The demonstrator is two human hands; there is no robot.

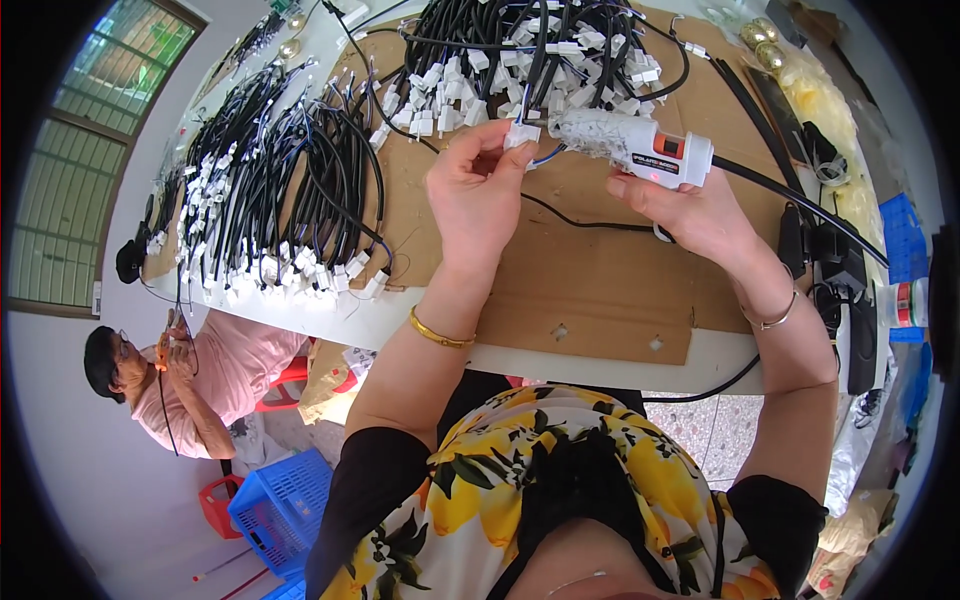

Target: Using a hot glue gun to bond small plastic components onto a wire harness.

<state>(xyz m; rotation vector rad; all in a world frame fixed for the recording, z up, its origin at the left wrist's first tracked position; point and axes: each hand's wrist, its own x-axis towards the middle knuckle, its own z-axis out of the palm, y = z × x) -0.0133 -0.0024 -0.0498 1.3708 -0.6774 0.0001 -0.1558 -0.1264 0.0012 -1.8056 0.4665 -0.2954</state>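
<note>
Between the thumb and fingers of my left hand (478, 185) is a small white connector (521, 136) with thin wires running from it. My right hand (690, 212) grips a white glue gun (640, 150), its smeared nozzle end pointing left, close beside the connector. A black glue stick (800, 205) runs out of the gun's back end to the right. Just beyond my hands lies a big heap of black cables (470, 50) with white connectors on their ends.
More bundled cables (290, 180) lie to the left on the cardboard sheet (590, 290) covering the table. A co-worker (215, 380) in pink sits at left, hands on a cable. Black power adapters (830, 255) stand at the right edge. A blue crate (280, 510) sits on the floor.
</note>
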